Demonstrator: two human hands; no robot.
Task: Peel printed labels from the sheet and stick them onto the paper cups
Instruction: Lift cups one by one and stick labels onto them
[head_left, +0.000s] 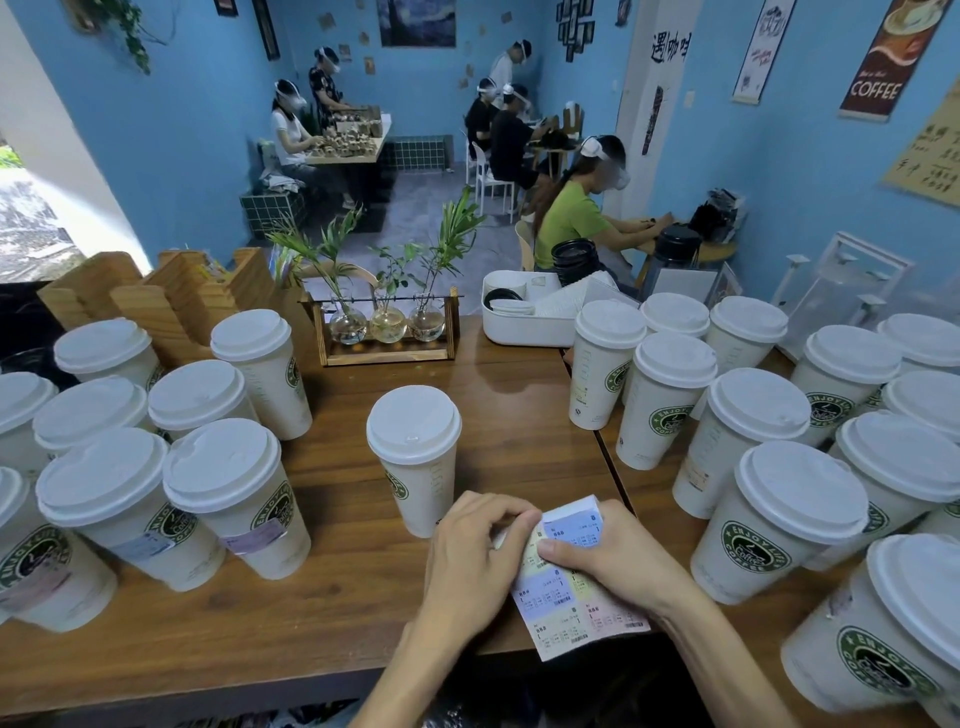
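Two hands work at a sheet of printed labels, with many lidded paper cups waiting on a wooden counter.

The right hand holds the pastel-coloured label sheet at the counter's near edge, thumb pressed on its face, fingers curled behind. The left hand has its fingertips curled together, picking at the sheet's upper left edge; whether a label has lifted cannot be seen. One tall white paper cup with a white plastic lid stands just beyond the hands, showing no label. On the left, two similar cups show pale labels already stuck on. The group of cups on the right shows none on the sides visible, so most work seems to remain.
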